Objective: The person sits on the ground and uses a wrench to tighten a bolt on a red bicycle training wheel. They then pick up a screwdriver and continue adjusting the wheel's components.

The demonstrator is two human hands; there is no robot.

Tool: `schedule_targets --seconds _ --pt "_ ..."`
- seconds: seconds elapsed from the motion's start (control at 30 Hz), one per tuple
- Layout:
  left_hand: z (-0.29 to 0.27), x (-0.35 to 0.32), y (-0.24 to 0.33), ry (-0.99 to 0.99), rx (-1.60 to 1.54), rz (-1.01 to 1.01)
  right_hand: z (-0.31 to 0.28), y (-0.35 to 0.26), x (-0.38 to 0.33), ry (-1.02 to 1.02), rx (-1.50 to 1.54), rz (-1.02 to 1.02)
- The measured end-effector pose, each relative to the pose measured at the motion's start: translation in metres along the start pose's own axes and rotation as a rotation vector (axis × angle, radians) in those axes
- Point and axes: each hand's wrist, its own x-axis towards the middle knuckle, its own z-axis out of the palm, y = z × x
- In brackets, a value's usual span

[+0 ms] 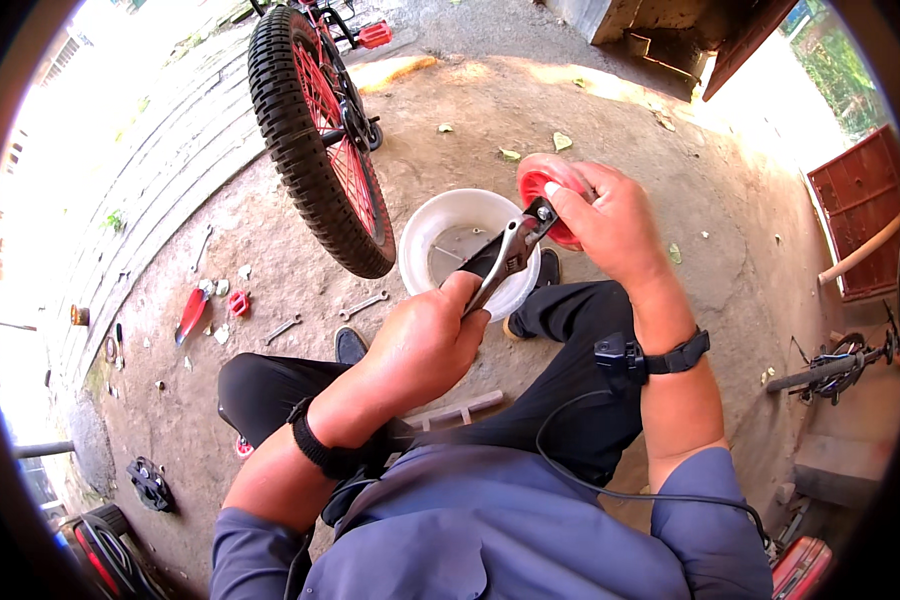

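My left hand (425, 335) is closed around a silver wrench (504, 262) and the lower part of a black metal bracket (482, 258), which lie against each other. The bracket runs up to a small red wheel (536, 183), fixed by a bolt near its hub. My right hand (615, 225) grips this wheel from the right, with the thumb pressed on its face. Both hands are over a whitish plastic bucket (417, 232) standing between my feet. Some small metal parts lie in the bucket, partly hidden by the bracket and my left hand.
A bicycle wheel with a knobby black tyre (295, 165) and red spokes stands ahead, left of the bucket. Spanners (365, 305) and a red part (239, 304) lie on the ground at left. A black pedal-like part (150, 485) is farther back. Another bicycle (840, 362) is at right.
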Motion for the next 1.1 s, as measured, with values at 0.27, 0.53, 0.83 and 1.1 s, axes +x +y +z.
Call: schedule_targets --seconds 0.27,0.53,0.83,1.1 --pt "0.004 -0.005 0.005 0.07 0.053 0.018 -0.004 -0.013 -0.008 0.01 -0.019 -0.048" --pt "0.007 -0.01 0.013 0.149 0.154 0.021 -0.008 -0.018 -0.01 0.005 -0.054 -0.036" --pt "0.013 -0.011 0.023 0.202 0.215 0.072 -0.015 -0.032 -0.011 -0.009 -0.052 -0.026" --pt "0.016 -0.009 0.026 0.228 0.234 0.068 -0.012 -0.028 -0.014 0.03 -0.048 -0.031"
